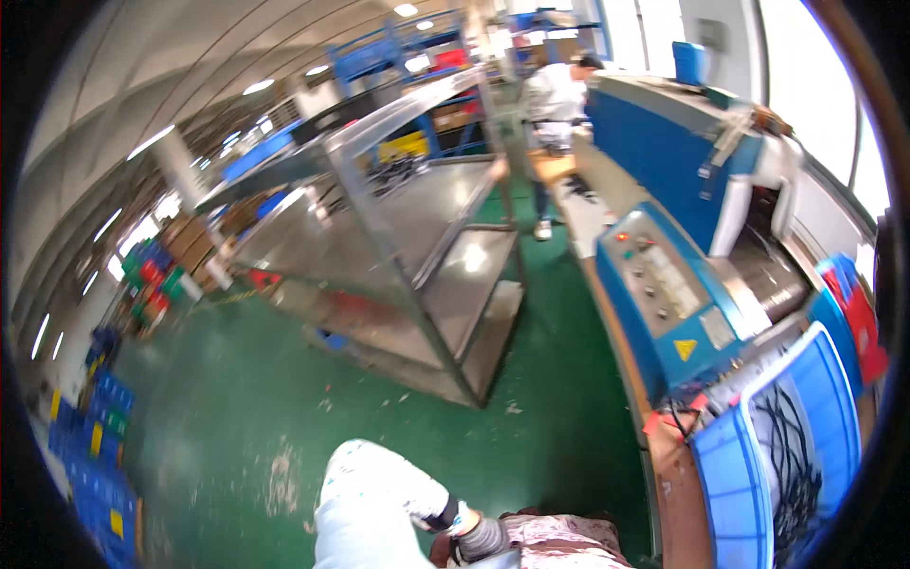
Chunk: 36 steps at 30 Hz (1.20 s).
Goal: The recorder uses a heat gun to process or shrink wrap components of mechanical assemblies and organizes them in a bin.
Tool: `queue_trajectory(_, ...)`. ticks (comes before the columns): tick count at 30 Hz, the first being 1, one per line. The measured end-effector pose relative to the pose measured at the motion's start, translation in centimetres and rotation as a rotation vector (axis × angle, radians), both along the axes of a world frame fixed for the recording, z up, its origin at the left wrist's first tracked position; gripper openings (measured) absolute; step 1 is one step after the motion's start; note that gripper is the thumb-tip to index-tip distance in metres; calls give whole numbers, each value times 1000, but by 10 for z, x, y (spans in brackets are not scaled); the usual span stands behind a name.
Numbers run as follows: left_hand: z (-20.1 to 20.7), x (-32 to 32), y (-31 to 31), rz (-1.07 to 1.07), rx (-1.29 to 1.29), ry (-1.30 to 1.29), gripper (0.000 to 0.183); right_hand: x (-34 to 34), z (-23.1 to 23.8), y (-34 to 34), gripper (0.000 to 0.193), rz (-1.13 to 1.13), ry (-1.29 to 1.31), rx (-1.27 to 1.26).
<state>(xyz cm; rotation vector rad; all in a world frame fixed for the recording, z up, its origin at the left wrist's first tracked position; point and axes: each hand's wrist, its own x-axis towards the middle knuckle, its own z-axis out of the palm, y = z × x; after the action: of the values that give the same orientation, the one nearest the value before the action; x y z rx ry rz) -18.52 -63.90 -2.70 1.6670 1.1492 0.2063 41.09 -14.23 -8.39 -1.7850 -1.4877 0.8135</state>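
My left hand (484, 540), in a dark grey knit glove, is at the lower edge, close in front of my body. Its arm bends in from the lower left in a white patterned sleeve (374, 488) with a dark cuff. The fingers are blurred and partly cut off by the picture's edge. A small pale grey-blue patch (500, 561) shows beside them, too little to name. Brown-and-white patterned clothing (569, 539) lies to the right of the hand. My right hand is out of view.
A metal shelf cart (379, 237) stands ahead. At right a blue machine with a control panel (664, 284) adjoins a bench, near a blue crate (735, 484) of black cables. Another person (555, 95) stands farther back. Blue bins (100, 484) line the left.
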Motion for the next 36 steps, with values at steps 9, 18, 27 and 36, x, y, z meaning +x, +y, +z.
queue_trajectory(9, 12, -19, 19, -74, -150, -3, 38, 200, -24, -115, 64, -333, -19, 90)
queue_trajectory(18, 26, -16, 39, -155, -246, 20, 41, 275, -58, -164, 66, -359, -360, -45)
queue_trajectory(27, 17, -23, 26, -258, -255, -68, 43, 253, 8, -179, 66, -379, -633, 71)
queue_trajectory(36, 18, -22, 35, -345, -230, -144, 46, 238, 34, -184, 52, -323, -916, 73)
